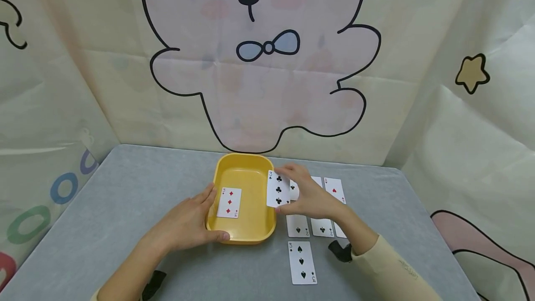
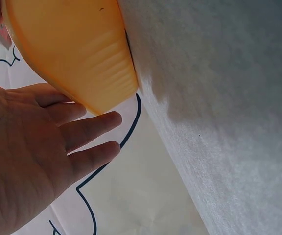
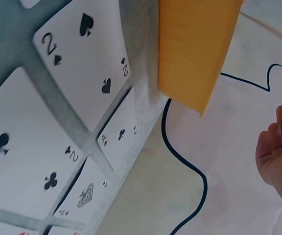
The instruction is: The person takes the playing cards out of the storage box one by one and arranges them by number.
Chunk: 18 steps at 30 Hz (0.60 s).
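Note:
My right hand (image 1: 309, 194) pinches a three of clubs playing card (image 1: 277, 189) by its far and near edges, thumb on the near one. The card is held over the right rim of a yellow tray (image 1: 251, 233). Inside the tray, toward its left wall, lies a face-up three of diamonds (image 1: 229, 202). My left hand (image 1: 188, 219) holds the tray's near left corner, thumb at the front rim and fingers along the left side. In the left wrist view its last two fingers (image 2: 94, 154) stick out loosely beyond the tray.
Right of the tray, face-up cards lie in rows, partly hidden by my right hand and forearm. They include a two of spades (image 3: 84, 63), a two of clubs (image 3: 21, 152), an ace of clubs (image 3: 121, 133) and an ace of hearts (image 1: 334, 187). Nearer me lies a three of spades (image 1: 302, 264).

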{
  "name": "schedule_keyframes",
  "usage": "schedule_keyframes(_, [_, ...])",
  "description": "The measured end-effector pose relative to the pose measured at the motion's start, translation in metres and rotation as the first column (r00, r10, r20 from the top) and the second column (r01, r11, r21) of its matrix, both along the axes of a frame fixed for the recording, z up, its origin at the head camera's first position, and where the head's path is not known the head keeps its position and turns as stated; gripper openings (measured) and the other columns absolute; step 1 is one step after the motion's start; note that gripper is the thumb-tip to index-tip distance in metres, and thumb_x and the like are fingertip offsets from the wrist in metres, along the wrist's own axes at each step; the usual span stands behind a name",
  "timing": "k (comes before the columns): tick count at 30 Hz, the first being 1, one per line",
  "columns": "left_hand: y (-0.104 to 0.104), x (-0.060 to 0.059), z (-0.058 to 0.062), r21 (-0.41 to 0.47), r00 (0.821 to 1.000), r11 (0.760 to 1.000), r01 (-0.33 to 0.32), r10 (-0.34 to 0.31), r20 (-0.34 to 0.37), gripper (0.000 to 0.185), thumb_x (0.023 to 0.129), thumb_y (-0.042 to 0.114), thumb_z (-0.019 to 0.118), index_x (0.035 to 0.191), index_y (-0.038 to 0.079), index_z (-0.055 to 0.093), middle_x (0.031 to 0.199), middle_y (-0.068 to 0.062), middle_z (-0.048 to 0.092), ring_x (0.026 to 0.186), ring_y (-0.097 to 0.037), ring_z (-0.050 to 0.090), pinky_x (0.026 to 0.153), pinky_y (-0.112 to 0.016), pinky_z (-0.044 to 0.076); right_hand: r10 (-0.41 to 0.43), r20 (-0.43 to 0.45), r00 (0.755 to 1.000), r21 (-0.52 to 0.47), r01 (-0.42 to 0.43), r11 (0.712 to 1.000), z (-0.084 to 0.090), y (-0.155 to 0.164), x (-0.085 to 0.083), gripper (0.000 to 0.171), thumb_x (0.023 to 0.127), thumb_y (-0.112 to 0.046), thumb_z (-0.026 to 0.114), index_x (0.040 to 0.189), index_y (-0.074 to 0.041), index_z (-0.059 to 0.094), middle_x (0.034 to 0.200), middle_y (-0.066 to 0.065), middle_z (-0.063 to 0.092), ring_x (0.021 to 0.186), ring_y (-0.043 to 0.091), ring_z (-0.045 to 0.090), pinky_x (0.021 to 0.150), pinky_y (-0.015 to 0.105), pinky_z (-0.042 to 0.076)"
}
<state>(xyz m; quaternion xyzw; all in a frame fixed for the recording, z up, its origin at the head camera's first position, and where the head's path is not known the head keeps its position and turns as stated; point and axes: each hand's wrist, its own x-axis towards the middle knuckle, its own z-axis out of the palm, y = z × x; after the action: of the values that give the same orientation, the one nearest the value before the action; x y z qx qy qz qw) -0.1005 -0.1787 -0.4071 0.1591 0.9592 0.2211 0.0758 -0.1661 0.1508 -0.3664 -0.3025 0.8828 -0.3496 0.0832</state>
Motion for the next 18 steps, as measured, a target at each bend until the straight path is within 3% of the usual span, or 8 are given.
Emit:
schedule_keyframes(8, [0.0, 0.0, 0.0, 0.002, 1.0, 1.0, 0.001, -0.001, -0.002, 0.125, 0.077, 0.074, 0.079, 0.161, -0.006, 0.031, 0.169, -0.023, 0.028, 0.146, -0.042, 0.045, 0.117, -0.064, 0.035, -0.041, 0.0, 0.999, 0.019, 0.041, 0.999, -0.005, 0.022, 0.011, 0.09, 0.077, -0.029, 0.093, 0.155, -0.02, 0.05, 0.154, -0.002, 0.042, 0.143, 0.023, 0.036, 0.111, 0.058, 0.045])
schedule_keyframes(18, [0.002, 0.002, 0.003, 0.007, 1.0, 1.0, 0.011, -0.011, -0.009, 0.127, 0.076, 0.076, 0.078, 0.161, -0.006, 0.031, 0.168, -0.023, 0.028, 0.142, -0.047, 0.047, 0.113, -0.064, 0.04, -0.06, -0.028, 0.998, 0.069, 0.062, 0.996, -0.014, 0.05, 0.025, 0.091, 0.076, -0.036, 0.093, 0.154, -0.017, 0.051, 0.152, 0.003, 0.046, 0.143, 0.029, 0.038, 0.109, 0.061, 0.043])
